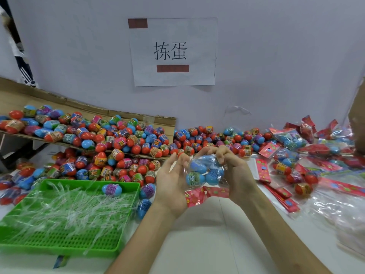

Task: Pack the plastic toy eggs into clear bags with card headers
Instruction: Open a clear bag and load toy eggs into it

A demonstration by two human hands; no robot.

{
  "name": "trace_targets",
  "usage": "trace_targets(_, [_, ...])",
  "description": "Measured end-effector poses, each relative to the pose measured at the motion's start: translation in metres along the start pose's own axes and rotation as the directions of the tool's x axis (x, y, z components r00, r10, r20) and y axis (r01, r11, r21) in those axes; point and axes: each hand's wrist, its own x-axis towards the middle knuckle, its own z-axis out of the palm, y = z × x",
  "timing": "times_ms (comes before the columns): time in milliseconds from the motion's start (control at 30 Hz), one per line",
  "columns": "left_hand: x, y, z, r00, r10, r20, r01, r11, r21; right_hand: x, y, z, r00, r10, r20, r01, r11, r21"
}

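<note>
A clear bag holding several blue toy eggs hangs upside down between my hands above the white table, its red card header at the bottom. My right hand grips the bag's upper right part with curled fingers. My left hand cups the bag's left side, fingers curled against the plastic. A big heap of loose red, blue and purple eggs lies behind my hands.
A green plastic tray full of clear plastic strips sits at the front left, with a blue egg in it. Flattened cardboard carries eggs at the back left. Packed bags and red headers crowd the right side.
</note>
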Motion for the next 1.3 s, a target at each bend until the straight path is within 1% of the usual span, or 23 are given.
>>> trace_targets(67, [-0.004, 0.001, 0.005, 0.999, 0.015, 0.041, -0.017, 0.999, 0.040, -0.001, -0.001, 0.000, 1.000, -0.002, 0.009, 0.002, 1.000, -0.015])
trace_targets(167, [-0.006, 0.000, 0.006, 0.997, 0.004, 0.076, -0.005, 1.000, 0.006, -0.002, -0.003, -0.001, 0.999, 0.006, 0.036, -0.005, 0.999, -0.040])
trace_targets(200, [-0.006, 0.000, 0.006, 0.996, 0.000, 0.084, 0.000, 1.000, -0.003, -0.002, -0.003, -0.001, 0.999, 0.009, 0.051, -0.008, 1.000, -0.026])
trace_targets(300, [-0.007, 0.002, 0.005, 0.997, -0.001, 0.073, -0.003, 0.999, 0.052, -0.003, -0.004, 0.000, 0.996, 0.006, 0.084, -0.010, 0.998, 0.054])
trace_targets(433, [-0.007, 0.002, 0.005, 0.997, 0.011, 0.075, -0.014, 0.999, 0.044, -0.004, -0.004, 0.000, 0.996, -0.021, 0.090, 0.011, 0.994, 0.107])
trace_targets(500, [-0.006, 0.002, 0.003, 0.997, 0.003, 0.072, -0.004, 1.000, 0.020, -0.003, -0.002, 0.002, 0.997, -0.038, 0.064, 0.031, 0.993, 0.112])
trace_targets(600, [-0.004, 0.005, 0.001, 0.991, -0.010, 0.136, 0.021, 0.997, -0.080, -0.004, 0.000, 0.002, 0.996, -0.085, 0.001, 0.085, 0.996, 0.022])
trace_targets(667, [-0.003, 0.006, 0.000, 0.984, -0.014, 0.179, 0.032, 0.995, -0.098, -0.005, 0.001, 0.002, 0.995, -0.100, 0.006, 0.100, 0.994, -0.042])
trace_targets(833, [-0.002, 0.009, -0.001, 0.970, -0.007, 0.244, 0.042, 0.990, -0.137, -0.002, 0.008, 0.006, 0.996, -0.074, -0.041, 0.066, 0.982, -0.178])
trace_targets(967, [-0.001, 0.010, -0.003, 0.981, -0.001, 0.193, 0.028, 0.990, -0.137, -0.003, 0.006, 0.008, 1.000, -0.005, -0.031, 0.001, 0.992, -0.122])
trace_targets(1100, [-0.003, 0.013, -0.004, 0.988, 0.014, 0.157, 0.007, 0.991, -0.133, -0.007, 0.003, 0.009, 0.996, 0.063, 0.057, -0.063, 0.998, 0.009])
trace_targets(1300, [-0.002, 0.014, -0.006, 0.992, 0.007, 0.129, 0.006, 0.995, -0.098, -0.007, 0.006, 0.007, 0.995, 0.053, 0.083, -0.059, 0.996, 0.065])
